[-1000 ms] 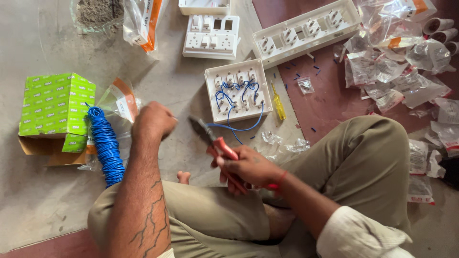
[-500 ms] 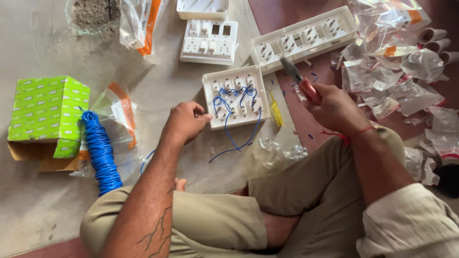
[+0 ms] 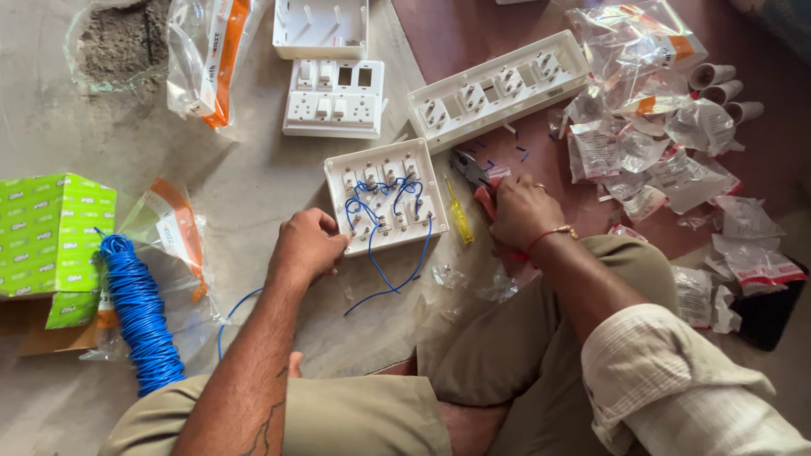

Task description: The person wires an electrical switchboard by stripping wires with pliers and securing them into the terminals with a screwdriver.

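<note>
**Two hands down by the white switch board**

Two hands were busy on the floor. The left hand (image 3: 306, 247) was curled and pressed on the left edge of the square white board (image 3: 386, 197), holding it down. It gripped nothing else. A moment before, that hand was further off to the left, near the blue wire coil (image 3: 139, 314). Then it came in to the board.

The right hand (image 3: 522, 211) was closed tight on the red pliers (image 3: 475, 176). The dark tips of the pliers poked out past the fingers, toward the top right corner of the board. A little earlier, the pliers were up in the air, nearer the long white strip (image 3: 498, 88). Then they came down low, right beside the board. I could not tell if the tips were biting on anything.

The board lay between the two hands, back side up. Blue wires (image 3: 380, 211) looped over it, and one loose end trailed down toward the person's knee. With one hand holding and the tool so close, it looked like work on the wires was on.

A yellow screwdriver (image 3: 460, 221) lay just left of the right hand. Clear plastic bags (image 3: 642, 143) were piled beyond the right hand. A green box (image 3: 52, 232) sat well out past the left hand, next to the coil.
</note>
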